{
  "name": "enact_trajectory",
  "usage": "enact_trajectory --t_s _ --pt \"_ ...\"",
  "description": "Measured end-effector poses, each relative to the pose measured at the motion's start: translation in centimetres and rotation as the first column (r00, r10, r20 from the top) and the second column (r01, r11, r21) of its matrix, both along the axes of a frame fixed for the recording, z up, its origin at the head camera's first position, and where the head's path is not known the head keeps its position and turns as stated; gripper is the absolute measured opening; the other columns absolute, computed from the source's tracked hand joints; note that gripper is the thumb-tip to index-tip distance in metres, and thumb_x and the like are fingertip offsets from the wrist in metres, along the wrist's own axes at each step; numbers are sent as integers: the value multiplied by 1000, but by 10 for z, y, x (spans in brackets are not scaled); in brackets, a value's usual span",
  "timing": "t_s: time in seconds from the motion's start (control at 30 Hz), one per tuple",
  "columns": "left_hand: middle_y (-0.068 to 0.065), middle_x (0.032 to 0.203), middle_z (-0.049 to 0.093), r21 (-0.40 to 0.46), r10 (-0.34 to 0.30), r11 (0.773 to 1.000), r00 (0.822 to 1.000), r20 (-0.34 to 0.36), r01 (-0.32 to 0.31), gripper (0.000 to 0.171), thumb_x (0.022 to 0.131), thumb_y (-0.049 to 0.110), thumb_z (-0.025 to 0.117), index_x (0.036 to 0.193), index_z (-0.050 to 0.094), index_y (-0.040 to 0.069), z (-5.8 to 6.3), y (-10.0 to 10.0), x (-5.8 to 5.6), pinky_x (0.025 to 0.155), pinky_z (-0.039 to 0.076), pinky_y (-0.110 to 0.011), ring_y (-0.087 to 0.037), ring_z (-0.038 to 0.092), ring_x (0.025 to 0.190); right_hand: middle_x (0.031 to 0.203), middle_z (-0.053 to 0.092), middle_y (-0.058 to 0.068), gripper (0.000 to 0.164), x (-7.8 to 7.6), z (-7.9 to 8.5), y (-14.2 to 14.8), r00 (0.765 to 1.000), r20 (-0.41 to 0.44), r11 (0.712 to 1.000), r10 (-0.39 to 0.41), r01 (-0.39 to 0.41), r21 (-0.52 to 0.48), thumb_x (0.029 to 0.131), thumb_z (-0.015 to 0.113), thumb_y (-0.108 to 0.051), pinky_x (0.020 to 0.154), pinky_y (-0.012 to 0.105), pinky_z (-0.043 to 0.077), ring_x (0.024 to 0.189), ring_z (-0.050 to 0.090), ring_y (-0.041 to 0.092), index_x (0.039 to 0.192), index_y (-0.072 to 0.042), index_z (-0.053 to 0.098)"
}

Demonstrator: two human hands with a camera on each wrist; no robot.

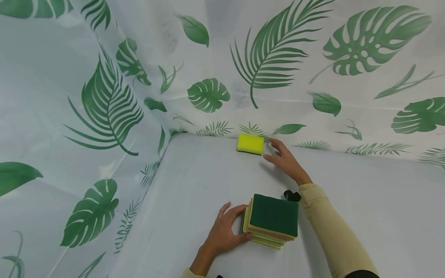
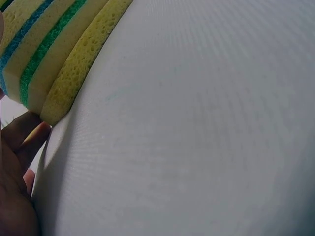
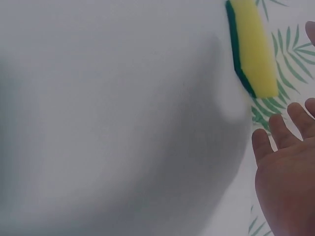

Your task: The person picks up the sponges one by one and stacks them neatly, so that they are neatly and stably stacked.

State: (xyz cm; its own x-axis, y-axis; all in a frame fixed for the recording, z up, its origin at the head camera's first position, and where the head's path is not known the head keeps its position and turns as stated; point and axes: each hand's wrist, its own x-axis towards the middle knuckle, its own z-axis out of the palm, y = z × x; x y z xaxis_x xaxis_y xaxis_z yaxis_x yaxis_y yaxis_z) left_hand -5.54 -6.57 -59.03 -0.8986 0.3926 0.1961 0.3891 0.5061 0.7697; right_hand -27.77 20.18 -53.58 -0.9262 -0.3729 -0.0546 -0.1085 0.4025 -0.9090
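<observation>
A stack of sponges (image 1: 274, 216) with a dark green scouring side on top stands on the white surface; in the left wrist view its yellow, green, blue and cream layers (image 2: 69, 64) show from the side. My left hand (image 1: 224, 231) holds this stack from its left, thumb at the near corner and fingers at the far side, some of them hidden. Farther off, a single yellow sponge (image 1: 250, 144) lies with its dark green layer underneath. Just right of it, apart from it, reaches my right hand (image 1: 286, 160), fingers extended and holding nothing.
White sheets with green leaf prints (image 1: 274, 50) rise as walls at the back and left. The single sponge lies close to the back wall's foot. A small black object (image 1: 292, 195) shows at the right wrist, beside the stack.
</observation>
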Motion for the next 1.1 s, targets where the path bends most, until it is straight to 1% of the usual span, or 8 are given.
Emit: enact_trajectory --t_s 0.17,0.27,0.4,0.53,0.67,0.9,1.0,1.1 --pt "8 157 56 4 -1 1000 999 32 1 80 99 74 57 159 49 22 0 2 1 133 14 -48 -10 51 144 175 20 19 88 -10 -7 -4 1000 17 1000 -1 0 25 105 73 -27 129 61 22 160 20 40 171 -6 19" --pt "9 157 56 7 -7 1000 999 48 6 79 99 73 58 159 49 23 0 3 3 133 13 -48 -9 51 144 175 18 20 92 -15 -13 -6 999 45 999 -3 1 44 103 75 -26 128 63 23 159 21 44 171 -7 16" --pt "10 157 55 10 -20 1000 998 57 19 78 99 71 60 159 48 24 -2 3 5 133 13 -48 -9 51 143 175 16 23 100 -18 -23 -10 996 89 996 -11 3 92 101 76 -29 128 64 22 158 21 46 173 -10 9" --pt "12 157 55 10 -21 1000 998 66 20 77 98 69 63 159 48 25 -1 2 5 133 14 -49 -8 51 143 174 16 26 106 -20 -27 -16 995 93 991 -18 6 135 100 78 -29 129 64 20 159 19 46 173 -10 4" --pt "13 157 54 -3 -16 1000 997 79 17 76 97 67 66 159 49 26 0 1 5 133 13 -48 -7 51 143 174 17 27 107 -23 -27 -21 997 78 987 -22 9 161 100 79 -28 129 64 19 158 20 46 172 -8 3" --pt "12 156 56 -26 8 1000 999 36 -7 75 98 68 64 158 50 25 2 -1 0 132 16 -50 -8 52 142 171 24 28 104 -33 -21 -29 998 47 982 -38 29 184 100 78 -32 128 67 17 155 26 44 172 -8 7" --pt "13 156 55 -8 8 1000 998 56 -7 75 98 68 65 158 51 25 4 -1 -1 133 14 -50 -8 51 143 168 28 29 102 -37 -21 -31 998 35 979 -50 42 198 99 79 -31 126 71 15 154 27 46 172 -8 11" --pt "13 156 55 7 10 1000 997 75 -11 76 96 67 67 158 51 25 5 -1 -1 133 13 -50 -8 51 143 168 29 29 101 -39 -21 -33 998 25 976 -56 50 214 99 79 -32 124 76 11 155 24 48 172 -8 13"
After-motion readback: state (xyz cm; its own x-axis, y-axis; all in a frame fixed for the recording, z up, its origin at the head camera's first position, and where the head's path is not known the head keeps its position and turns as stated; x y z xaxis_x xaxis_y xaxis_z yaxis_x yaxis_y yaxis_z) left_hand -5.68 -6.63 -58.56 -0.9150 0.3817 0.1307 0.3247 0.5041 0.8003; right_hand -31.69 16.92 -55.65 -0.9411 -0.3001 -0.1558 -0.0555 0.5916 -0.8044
